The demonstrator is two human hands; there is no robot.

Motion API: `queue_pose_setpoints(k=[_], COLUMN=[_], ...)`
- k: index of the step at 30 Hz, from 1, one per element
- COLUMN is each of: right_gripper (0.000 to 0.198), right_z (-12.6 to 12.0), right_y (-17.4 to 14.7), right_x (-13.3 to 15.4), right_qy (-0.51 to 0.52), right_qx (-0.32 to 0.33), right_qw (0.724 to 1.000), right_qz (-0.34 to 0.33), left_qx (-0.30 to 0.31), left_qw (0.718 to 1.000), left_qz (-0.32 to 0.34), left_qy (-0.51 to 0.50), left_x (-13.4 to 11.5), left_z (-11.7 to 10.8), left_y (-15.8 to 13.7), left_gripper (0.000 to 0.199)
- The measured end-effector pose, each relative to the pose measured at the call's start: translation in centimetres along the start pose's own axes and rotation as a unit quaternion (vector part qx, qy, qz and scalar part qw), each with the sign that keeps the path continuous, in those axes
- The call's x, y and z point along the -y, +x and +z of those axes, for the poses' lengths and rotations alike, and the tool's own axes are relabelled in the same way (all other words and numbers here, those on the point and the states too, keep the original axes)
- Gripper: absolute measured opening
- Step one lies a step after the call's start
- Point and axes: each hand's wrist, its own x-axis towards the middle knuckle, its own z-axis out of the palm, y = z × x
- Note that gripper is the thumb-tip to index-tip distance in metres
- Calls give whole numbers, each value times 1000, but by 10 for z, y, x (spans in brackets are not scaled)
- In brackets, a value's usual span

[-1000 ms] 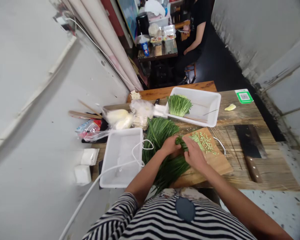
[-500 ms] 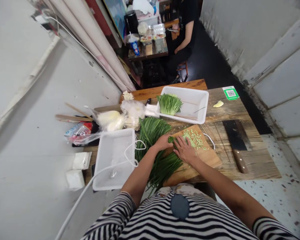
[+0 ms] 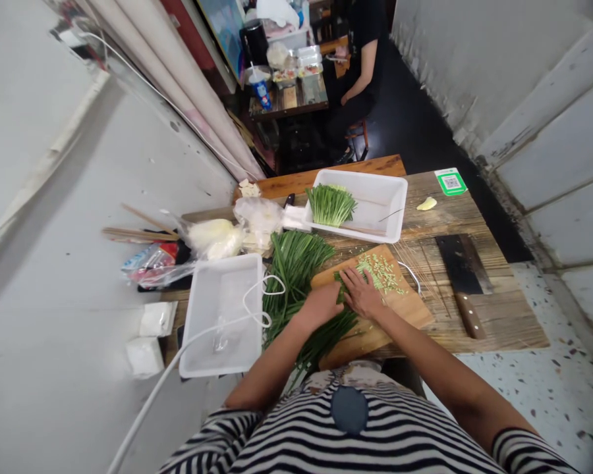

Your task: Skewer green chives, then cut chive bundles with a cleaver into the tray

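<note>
My right hand lies with its fingers apart and outstretched over a bunch of garlic chives on the wooden cutting board. Chopped pale-green bits are scattered past its fingertips. Curled and slightly blurred, my left hand is close beside it, over the long uncut garlic chives; its fingertips are partly hidden, and what they close on does not show. The long stalks spread left of the board and under my left wrist. A cleaver rests flat on the table at the right.
A white tray behind the board holds a trimmed bunch of chives. Another white tray stands at left, crossed by a white cable. Thin sticks lie right of the board. A person sits beyond.
My left hand has moved toward my body, away from the end of the bunch. My right hand keeps its place on the chives. The whole view has shifted slightly.
</note>
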Motion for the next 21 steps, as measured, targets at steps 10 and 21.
queue_pose_setpoints(k=[10, 21], right_gripper=[29, 27], right_z=[-28, -21], right_y=[-79, -73], right_x=[-26, -33], right_qy=[-15, 90], right_qx=[-6, -40], right_qw=[971, 946], right_qz=[239, 308], left_qx=[-105, -162], left_qw=[993, 985], left_qz=[-39, -63], left_qy=[24, 14], left_x=[11, 6], left_z=[78, 66], left_y=[0, -10], left_gripper=[56, 108])
